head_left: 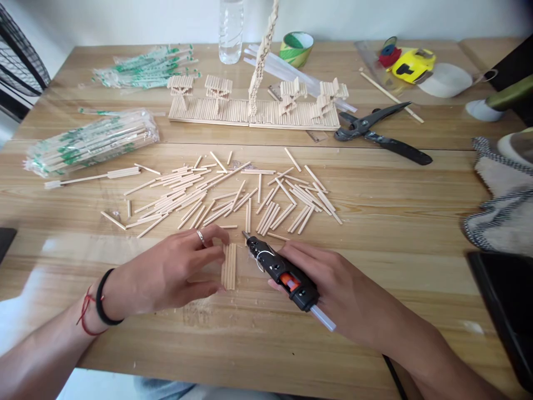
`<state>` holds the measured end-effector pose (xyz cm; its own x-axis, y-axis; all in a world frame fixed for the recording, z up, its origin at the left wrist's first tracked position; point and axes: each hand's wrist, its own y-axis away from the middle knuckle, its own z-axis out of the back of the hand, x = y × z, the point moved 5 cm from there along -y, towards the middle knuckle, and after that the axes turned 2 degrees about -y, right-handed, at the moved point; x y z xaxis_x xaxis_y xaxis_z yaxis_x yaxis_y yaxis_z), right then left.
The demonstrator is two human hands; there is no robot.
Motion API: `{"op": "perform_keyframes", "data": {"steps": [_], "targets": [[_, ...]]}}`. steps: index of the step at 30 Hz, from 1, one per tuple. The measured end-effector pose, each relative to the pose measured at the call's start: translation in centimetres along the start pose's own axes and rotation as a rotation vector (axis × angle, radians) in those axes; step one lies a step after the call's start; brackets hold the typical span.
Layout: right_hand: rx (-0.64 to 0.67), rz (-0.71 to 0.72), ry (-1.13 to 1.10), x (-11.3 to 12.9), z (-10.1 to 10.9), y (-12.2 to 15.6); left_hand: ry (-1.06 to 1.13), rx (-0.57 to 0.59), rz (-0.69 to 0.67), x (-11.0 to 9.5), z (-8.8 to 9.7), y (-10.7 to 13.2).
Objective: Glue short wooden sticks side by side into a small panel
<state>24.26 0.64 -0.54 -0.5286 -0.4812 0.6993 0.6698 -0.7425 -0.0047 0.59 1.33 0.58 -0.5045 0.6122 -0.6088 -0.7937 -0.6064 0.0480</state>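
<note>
My left hand (175, 269) rests on the wooden table (408, 222), its fingers pressed against the left edge of a small raft of cut wooden sticks (229, 266) laid side by side. In my right hand (333, 289) is a black hot glue gun (283, 272), nozzle pointing up-left close to the raft's top right corner. A clear glue stick pokes out of the gun's rear. Just beyond the hands, several loose cut sticks (233, 194) lie scattered. Farther back stands a stick-built model (254, 108) with a flat base, small towers and a tall mast.
Bags of wrapped chopsticks (91, 144) lie at left and back left. Black shears (378, 133) lie right of the model. A water bottle (231, 28), tape roll (296, 47), yellow tape measure (412, 64) and cloth (499, 194) sit around the edges.
</note>
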Motion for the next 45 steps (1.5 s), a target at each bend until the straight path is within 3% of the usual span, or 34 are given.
{"op": "perform_keyframes", "data": {"steps": [20, 45], "targets": [[0.003, -0.053, -0.126, 0.00, -0.11, -0.38, 0.042, -0.016, 0.044, 0.31, -0.33, 0.22], [0.042, -0.101, -0.111, -0.43, -0.54, -0.32, 0.033, -0.032, 0.069, 0.21, -0.27, 0.30]]}}
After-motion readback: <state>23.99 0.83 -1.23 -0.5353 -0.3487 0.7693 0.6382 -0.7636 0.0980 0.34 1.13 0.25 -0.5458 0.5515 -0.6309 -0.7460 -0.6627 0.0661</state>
